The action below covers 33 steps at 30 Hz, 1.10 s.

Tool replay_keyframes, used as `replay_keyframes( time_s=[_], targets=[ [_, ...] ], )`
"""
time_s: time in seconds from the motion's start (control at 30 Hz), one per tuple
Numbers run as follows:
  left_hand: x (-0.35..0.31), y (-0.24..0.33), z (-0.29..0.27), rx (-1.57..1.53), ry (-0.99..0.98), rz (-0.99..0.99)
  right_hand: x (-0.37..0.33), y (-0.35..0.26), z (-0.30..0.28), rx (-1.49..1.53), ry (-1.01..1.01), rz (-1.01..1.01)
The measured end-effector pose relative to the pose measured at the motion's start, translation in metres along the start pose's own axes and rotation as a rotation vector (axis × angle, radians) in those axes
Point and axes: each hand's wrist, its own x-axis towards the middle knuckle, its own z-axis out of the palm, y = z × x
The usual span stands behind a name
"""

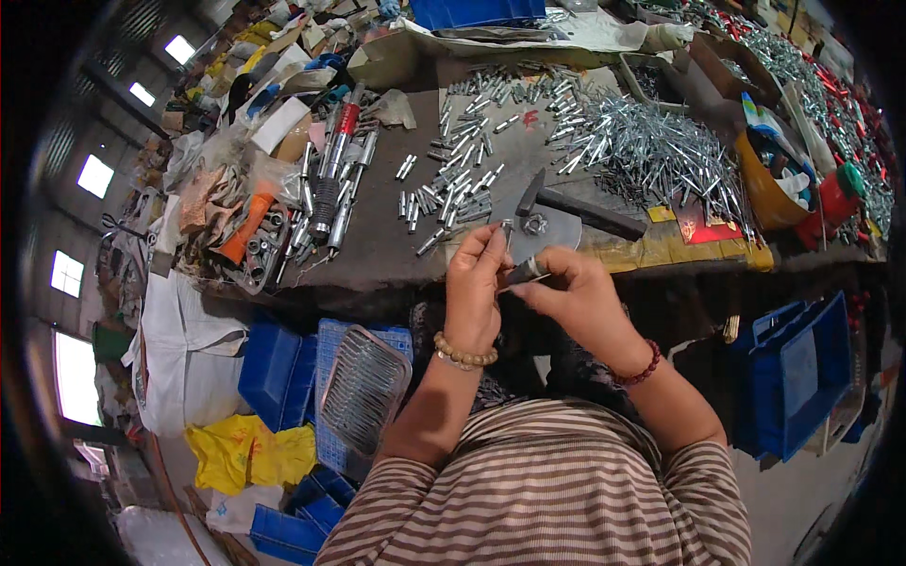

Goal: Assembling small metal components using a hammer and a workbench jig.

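Note:
Both my hands meet at the bench's near edge. My left hand [475,288] pinches a small silvery metal piece [507,227], whose top shows above the fingertips. Close beside it, my right hand [587,300] is closed with thumb and forefinger around a thin metal rod [527,280]; a dark wrap covers a fingertip. Whether the two pieces join is hidden by the fingers. Just beyond lies a hammer [595,216] with a dark head, across a grey metal plate [562,234] bearing a small round metal fitting [535,224].
Short metal sleeves [462,193] are scattered on the bench, with a heap of thin metal rods [651,151] to the right. A yellow container [769,179] and larger tools [326,203] flank them. Blue bins [802,377] and a metal tray [363,391] stand lower down.

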Motion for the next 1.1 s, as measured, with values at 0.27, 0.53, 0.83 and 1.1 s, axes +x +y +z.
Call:
replay_keyframes(
  time_s=[0.27,0.53,0.83,1.1],
  targets=[
    [-0.016,0.004,0.003,-0.134,0.002,0.036,-0.010,0.001,0.001,0.154,0.108,-0.198],
    [-0.045,0.022,-0.001,0.190,-0.143,0.170,-0.016,-0.022,-0.031,0.628,0.163,-0.061],
    [-0.055,0.026,0.002,0.240,-0.223,0.185,-0.021,-0.015,-0.025,0.632,0.119,-0.061],
    [-0.054,0.026,-0.002,0.248,-0.253,0.185,-0.024,-0.014,-0.026,0.559,0.105,-0.105]
  ],
)
